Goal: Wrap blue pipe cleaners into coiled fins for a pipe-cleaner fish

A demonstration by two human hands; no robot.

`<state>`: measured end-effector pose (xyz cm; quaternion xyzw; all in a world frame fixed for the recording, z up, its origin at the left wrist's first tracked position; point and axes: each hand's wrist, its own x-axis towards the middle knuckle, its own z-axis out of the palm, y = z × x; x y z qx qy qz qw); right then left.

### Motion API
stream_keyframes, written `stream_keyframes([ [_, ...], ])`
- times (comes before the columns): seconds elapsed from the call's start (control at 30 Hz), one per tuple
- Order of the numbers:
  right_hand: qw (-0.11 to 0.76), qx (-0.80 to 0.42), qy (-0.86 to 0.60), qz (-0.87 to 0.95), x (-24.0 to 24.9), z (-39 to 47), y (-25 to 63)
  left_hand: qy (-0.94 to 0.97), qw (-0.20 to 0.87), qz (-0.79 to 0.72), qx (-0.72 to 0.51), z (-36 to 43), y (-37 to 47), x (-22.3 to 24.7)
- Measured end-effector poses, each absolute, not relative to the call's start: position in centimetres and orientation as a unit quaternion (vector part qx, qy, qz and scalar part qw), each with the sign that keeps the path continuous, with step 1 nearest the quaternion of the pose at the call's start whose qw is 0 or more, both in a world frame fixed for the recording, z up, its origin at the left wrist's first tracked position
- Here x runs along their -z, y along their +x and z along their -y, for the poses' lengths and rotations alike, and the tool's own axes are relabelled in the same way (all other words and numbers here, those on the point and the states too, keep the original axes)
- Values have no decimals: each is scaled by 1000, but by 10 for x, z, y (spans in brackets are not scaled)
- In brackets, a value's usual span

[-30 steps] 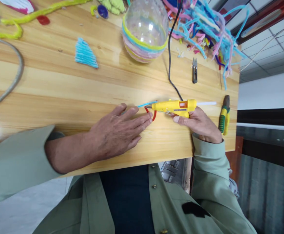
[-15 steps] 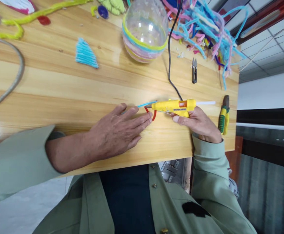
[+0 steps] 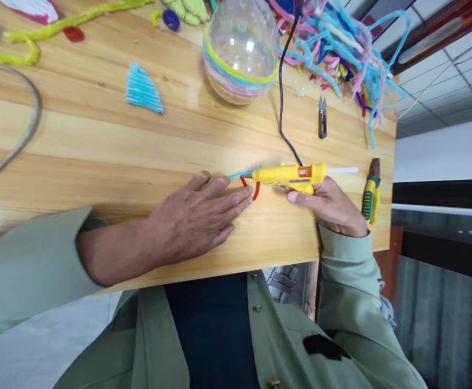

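Note:
My right hand is wrapped round the grip of a yellow hot glue gun, whose nozzle points left. A white glue stick sticks out of its back end. The nozzle tip is at a bent red pipe cleaner and a thin light-blue strip on the table. My left hand lies flat, palm down, with its fingers stretched out. Its fingertips touch the red pipe cleaner and cover part of the blue strip.
Behind stand a clear ball with coloured bands and a heap of pipe cleaners. A blue ribbed piece, thread snips and pliers lie on the wooden table. The gun's black cord runs backward.

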<state>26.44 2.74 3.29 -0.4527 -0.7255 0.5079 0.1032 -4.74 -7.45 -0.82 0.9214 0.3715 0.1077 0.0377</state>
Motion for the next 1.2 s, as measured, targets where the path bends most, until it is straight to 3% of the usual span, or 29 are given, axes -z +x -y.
stream_keyframes([
  [1.2, 94, -503, -444, 735, -34, -28, 264, 922, 41, -369, -106, 75, -47, 9],
])
